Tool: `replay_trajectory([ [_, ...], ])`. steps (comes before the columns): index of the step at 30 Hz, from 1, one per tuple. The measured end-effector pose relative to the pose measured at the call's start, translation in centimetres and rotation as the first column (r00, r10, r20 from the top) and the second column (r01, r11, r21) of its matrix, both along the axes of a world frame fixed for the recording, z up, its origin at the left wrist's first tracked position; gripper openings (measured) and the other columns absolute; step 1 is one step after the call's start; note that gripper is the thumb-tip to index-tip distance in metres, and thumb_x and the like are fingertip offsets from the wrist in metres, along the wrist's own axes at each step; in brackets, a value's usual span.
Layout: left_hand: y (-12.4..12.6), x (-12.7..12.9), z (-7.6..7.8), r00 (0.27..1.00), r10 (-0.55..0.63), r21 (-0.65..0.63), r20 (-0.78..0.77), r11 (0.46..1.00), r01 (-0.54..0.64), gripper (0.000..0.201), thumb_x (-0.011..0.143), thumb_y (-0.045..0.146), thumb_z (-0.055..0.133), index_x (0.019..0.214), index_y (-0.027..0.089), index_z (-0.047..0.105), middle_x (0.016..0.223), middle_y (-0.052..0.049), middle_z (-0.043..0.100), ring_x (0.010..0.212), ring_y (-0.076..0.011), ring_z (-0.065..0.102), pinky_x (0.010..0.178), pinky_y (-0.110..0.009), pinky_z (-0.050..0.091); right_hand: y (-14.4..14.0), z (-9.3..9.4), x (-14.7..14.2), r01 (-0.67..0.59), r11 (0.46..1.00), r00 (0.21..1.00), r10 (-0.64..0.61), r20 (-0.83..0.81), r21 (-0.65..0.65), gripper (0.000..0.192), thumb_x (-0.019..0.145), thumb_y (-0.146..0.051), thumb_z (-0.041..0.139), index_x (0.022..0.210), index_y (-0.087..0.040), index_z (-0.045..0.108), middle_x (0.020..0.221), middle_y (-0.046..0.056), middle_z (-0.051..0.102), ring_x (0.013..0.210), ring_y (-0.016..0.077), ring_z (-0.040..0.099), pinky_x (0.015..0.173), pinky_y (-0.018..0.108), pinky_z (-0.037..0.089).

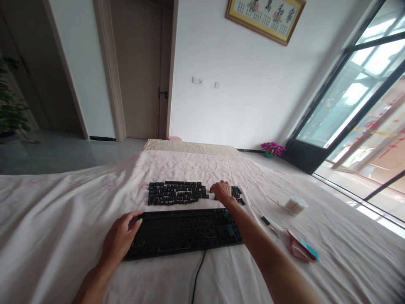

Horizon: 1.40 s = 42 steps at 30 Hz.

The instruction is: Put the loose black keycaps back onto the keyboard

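Keycaps (177,193) lie in a black, blocky patch on the pale flowered cloth (63,219), set out in rows just beyond your keyboard (186,231). That keyboard is black, stripped of its caps, with its cable (196,276) running toward you. Your right hand (221,191) rests on the right end of the keycaps, fingers curled down among them; whether it has pinched one you cannot tell. Your left hand (122,236) lies on the keyboard's left end, fingers loosely spread over the corner, holding it flat.

Off to your right a small round tub (295,205) stands open, packed with what look like cotton swabs. Nearer you sits a pink packet (300,249) with a blue edge, and a thin tool (268,223) lies between them, too small to make out. Legends on the caps are unreadable.
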<state>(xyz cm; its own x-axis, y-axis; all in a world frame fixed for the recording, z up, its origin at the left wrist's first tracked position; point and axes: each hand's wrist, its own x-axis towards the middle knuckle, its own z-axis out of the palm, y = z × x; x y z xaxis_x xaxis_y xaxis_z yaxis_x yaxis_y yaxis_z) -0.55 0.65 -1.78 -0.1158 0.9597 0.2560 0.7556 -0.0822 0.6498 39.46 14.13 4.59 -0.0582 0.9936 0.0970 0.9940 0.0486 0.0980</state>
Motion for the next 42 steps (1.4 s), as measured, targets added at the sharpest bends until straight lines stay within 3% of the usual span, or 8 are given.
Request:
replay_trajectory([
  [13,-0.1,0.1,0.4,1.0,-0.001,-0.009,-0.001,1.0,0.001,0.036,0.087,0.041,0.045,0.113,0.025,0.064,0.116,-0.003,0.067,0.107,-0.0208,0.061,0.095,-0.032,0.046,0.1,0.7,-0.8,-0.088,0.996,0.996,0.088,0.031,-0.007,0.016,0.086,-0.028,0.061,0.087,-0.025,0.077,0.099,0.007,0.072,0.104,0.023,0.053,0.088,0.032,0.029],
  [17,-0.1,0.1,0.5,1.0,-0.001,0.001,-0.002,1.0,0.001,0.036,0.086,0.041,0.046,0.113,0.025,0.064,0.116,-0.003,0.067,0.107,-0.0212,0.061,0.095,-0.033,0.046,-2.8,1.4,-0.3,-0.094,0.994,0.994,0.096,-0.045,0.054,0.021,0.09,-0.036,0.057,0.102,-0.033,0.074,0.105,0.002,0.07,0.102,0.0204,0.054,0.085,0.029,0.033],
  [21,-0.1,0.2,0.5,1.0,0.014,-0.001,-0.016,1.0,-0.014,0.037,0.086,0.042,0.046,0.112,0.026,0.065,0.114,-0.003,0.068,0.104,-0.0214,0.062,0.092,-0.033,0.048,-7.8,1.7,0.4,-0.18,0.967,0.949,0.219,-0.225,0.18,0.024,0.091,-0.038,0.055,0.106,-0.03,0.073,0.1,0.001,0.07,0.096,0.018,0.056,0.083,0.026,0.036],
  [27,-0.2,0.2,0.5,0.999,0.022,0.003,-0.036,1.0,-0.022,0.036,0.085,0.04,0.046,0.112,0.026,0.065,0.115,-0.003,0.068,0.104,-0.0215,0.062,0.09,-0.032,0.048,-13.9,1.7,0.9,-0.259,0.946,0.924,0.302,-0.237,0.193,0.023,0.092,-0.037,0.055,0.102,-0.03,0.074,0.09,0.002,0.07,0.088,0.0176,0.056,0.082,0.029,0.038],
  [34,-0.4,0.2,0.6,0.999,0.028,-0.002,-0.041,1.0,-0.028,0.035,0.085,0.039,0.046,0.112,0.026,0.065,0.115,-0.003,0.068,0.105,-0.0219,0.062,0.09,-0.032,0.047,-16.0,1.5,0.8,-0.31,0.939,0.928,0.332,-0.167,0.147,0.02,0.093,-0.032,0.056,0.099,-0.03,0.074,0.085,0.001,0.068,0.084,0.0177,0.056,0.076,0.03,0.036],
  [42,-0.5,0.4,0.9,0.999,0.023,0.005,-0.048,1.0,-0.023,0.034,0.086,0.039,0.046,0.111,0.026,0.065,0.114,-0.003,0.068,0.105,-0.0218,0.062,0.09,-0.033,0.047,-15.9,0.6,0.9,-0.339,0.926,0.926,0.36,-0.114,0.168,0.02,0.093,-0.029,0.054,0.093,-0.028,0.074,0.08,0.001,0.066,0.081,0.017,0.055,0.073,0.029,0.033],
])
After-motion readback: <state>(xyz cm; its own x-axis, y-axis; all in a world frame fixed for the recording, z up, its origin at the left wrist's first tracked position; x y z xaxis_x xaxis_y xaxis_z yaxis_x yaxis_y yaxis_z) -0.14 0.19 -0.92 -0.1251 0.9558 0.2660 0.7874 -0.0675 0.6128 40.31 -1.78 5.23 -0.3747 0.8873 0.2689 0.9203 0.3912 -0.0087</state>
